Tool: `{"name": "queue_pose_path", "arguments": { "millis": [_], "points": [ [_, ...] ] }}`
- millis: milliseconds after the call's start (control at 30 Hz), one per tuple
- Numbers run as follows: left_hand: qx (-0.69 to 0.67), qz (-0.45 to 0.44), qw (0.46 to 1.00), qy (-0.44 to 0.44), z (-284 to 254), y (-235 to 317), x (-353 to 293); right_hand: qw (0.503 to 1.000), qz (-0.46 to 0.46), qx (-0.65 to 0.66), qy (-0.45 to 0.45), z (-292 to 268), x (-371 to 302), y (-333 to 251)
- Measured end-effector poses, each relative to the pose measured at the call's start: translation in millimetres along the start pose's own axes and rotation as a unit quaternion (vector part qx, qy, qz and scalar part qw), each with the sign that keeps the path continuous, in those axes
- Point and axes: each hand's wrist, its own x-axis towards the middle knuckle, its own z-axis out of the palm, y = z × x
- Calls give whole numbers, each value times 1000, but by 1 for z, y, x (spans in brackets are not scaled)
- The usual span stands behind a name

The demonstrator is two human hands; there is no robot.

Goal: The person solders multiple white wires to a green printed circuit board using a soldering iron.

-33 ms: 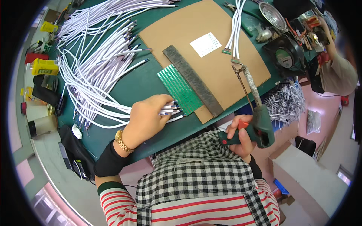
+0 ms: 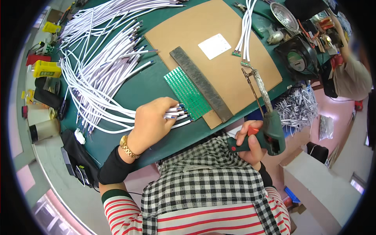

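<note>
My left hand (image 2: 150,123), with a gold watch on the wrist, is closed on a small bundle of white cables (image 2: 178,112). Their stripped ends lie against the near end of a green circuit board panel (image 2: 187,92). A dark metal bar (image 2: 200,83) lies along the panel's right side, over a brown cardboard sheet (image 2: 176,33). My right hand (image 2: 250,147) grips a green soldering gun (image 2: 273,131) with a red trigger, held off the table's near edge. Its long tip (image 2: 250,78) points up over the cardboard.
A large pile of white cables (image 2: 102,58) covers the green table at left. A white card (image 2: 214,46) and a few cables with small boards (image 2: 246,31) lie on the cardboard. A black fan (image 2: 299,56), a metal dish (image 2: 284,13) and another person (image 2: 350,74) are at right.
</note>
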Motion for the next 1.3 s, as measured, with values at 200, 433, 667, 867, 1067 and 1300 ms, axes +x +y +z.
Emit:
{"name": "queue_pose_path", "arguments": {
  "millis": [200,433,667,867,1067,1300],
  "points": [
    [20,-67,997,32,10,0,-5,999,31,-17,5,-2,-7,3],
    [25,-50,997,60,14,-4,-5,997,55,-47,5,0,-12,7],
    [20,-64,996,53,11,-6,-2,977,163,-86,-104,8,-11,-14],
    [78,-22,994,77,16,-9,-3,949,132,-237,-161,7,-12,-1],
    [88,-16,993,77,22,-10,-1,966,155,-156,-138,6,-11,6],
    [50,-79,993,70,21,-6,1,965,152,-160,-144,5,-11,4]
  ]
}}
